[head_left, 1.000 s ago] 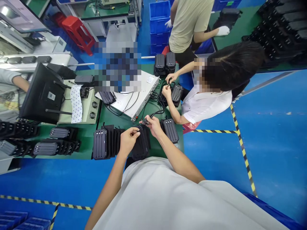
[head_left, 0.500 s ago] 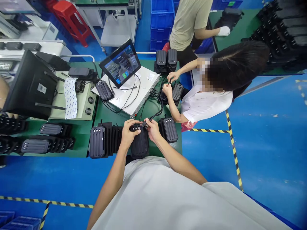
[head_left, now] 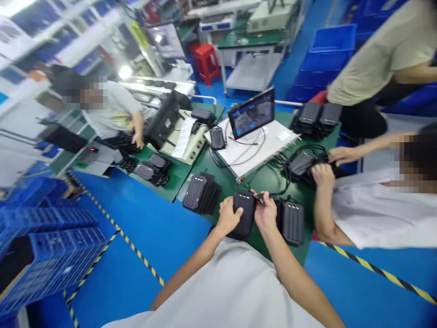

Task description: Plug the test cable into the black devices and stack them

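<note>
My left hand [head_left: 229, 216] grips the left side of a black ribbed device [head_left: 244, 214] at the table's near edge, thumb across its face. Just right of that device, my right hand [head_left: 266, 210] is closed on black cable plugs [head_left: 258, 197]. Their cables run back toward a white metal box [head_left: 235, 157] that carries a tilted tablet screen [head_left: 252, 114]. To the left stands a row of similar black devices [head_left: 198, 193]; more of them [head_left: 292, 221] stand to the right of my right hand.
At the right, a person in white [head_left: 385, 205] handles a device and cables. Another person [head_left: 116, 109] sits at the far left by a black monitor [head_left: 164, 118]. Blue crates [head_left: 68, 255] stand on the floor at left. A red stool [head_left: 207, 64] is farther back.
The view has swung left, so the table appears farther right and the person at the far left is now visible. My right hand and the plugs have moved slightly away from the device's top.
</note>
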Motion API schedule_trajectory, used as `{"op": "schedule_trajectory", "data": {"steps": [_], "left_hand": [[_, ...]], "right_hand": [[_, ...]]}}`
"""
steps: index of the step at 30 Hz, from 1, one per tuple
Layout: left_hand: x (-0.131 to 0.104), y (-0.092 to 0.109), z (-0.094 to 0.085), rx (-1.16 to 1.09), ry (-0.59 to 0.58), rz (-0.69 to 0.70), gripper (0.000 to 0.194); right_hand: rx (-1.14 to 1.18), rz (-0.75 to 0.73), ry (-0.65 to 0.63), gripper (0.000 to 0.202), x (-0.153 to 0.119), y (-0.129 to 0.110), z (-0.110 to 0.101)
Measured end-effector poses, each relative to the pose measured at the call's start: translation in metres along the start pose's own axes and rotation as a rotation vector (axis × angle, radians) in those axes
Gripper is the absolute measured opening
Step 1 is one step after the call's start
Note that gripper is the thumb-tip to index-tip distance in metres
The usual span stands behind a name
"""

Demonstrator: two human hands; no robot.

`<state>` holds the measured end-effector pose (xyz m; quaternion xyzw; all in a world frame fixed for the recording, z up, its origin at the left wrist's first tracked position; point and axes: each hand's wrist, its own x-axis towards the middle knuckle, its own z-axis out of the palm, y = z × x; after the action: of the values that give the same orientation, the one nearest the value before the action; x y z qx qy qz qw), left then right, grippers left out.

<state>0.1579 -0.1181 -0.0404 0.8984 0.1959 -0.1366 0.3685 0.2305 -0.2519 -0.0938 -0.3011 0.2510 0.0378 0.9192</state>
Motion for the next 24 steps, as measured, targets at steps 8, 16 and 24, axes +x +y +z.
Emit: {"op": "schedule_trajectory", "data": {"steps": [8,16,24], "left_hand": [[-0.016,0.016,-0.002,-0.112,0.151,0.033,0.057],[-0.05,0.032,0.004,-0.535,0.139,0.125,0.054],[-0.069,-0.071,-0.214,-1.053,0.604,0.228,0.053]], "right_hand": [[0.084,0.011,-0.06,0.036,0.005,-0.005,0.001],[0.104,0.133,-0.149,0.033,0.004,-0.031,0.005],[-0.198,0.227,-0.083,0.039,0.02,-0.04,-0.02]]}}
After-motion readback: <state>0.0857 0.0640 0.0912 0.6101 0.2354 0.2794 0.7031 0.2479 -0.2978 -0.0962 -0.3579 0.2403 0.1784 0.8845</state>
